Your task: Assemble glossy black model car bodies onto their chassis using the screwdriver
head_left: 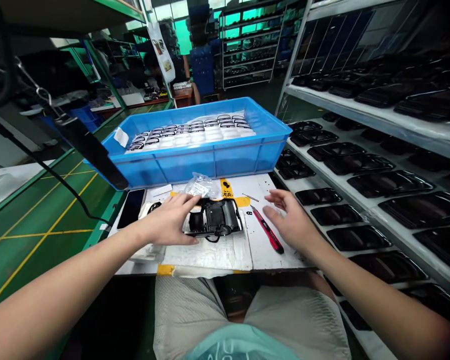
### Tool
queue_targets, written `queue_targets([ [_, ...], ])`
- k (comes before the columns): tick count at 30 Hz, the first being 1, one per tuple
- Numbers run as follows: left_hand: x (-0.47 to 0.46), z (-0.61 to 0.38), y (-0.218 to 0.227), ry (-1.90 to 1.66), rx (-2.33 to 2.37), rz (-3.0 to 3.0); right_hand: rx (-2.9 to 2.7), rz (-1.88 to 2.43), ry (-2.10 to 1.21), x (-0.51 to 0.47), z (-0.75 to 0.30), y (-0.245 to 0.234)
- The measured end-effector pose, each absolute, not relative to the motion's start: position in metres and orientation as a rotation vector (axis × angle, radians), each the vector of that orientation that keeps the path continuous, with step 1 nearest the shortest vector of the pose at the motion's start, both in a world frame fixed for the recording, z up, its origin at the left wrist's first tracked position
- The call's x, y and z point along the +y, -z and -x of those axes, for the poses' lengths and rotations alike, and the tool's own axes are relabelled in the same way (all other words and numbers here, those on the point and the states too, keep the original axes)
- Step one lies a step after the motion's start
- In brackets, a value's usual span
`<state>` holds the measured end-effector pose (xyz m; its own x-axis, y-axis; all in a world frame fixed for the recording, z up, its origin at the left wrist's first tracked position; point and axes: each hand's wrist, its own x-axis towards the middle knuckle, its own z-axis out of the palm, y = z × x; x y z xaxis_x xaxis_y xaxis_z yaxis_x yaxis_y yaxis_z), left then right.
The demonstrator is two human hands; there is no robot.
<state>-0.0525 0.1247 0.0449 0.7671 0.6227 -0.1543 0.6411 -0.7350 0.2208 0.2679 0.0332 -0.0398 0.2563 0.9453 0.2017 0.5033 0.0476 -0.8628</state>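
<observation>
Our left hand [168,220] lies flat on the black device [214,217], keeping it steady on the surface [210,256] between our hands; our right hand [290,215] is open wide, just beside the red box cutter [269,231]

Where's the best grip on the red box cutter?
Take the red handle around its middle, from above and from the right side, where the right hand is already close. The cutter lies flat and diagonal on the table, with its metal tip pointing away toward the yellow tape, so the near end is the safer end to approach.
</observation>
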Motion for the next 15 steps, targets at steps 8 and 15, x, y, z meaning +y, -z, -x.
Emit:
queue_targets([
  [8, 0.136, 0.060, -0.082, -0.159, 1.252, -2.660, -2.007, 1.511, -0.705, 0.041, -0.199, 0.051],
  [15, 0.126, 0.076, -0.060, -0.240, 1.413, -2.550, -2.137, 1.472, -0.623, 0.069, -0.165, 0.067],
])
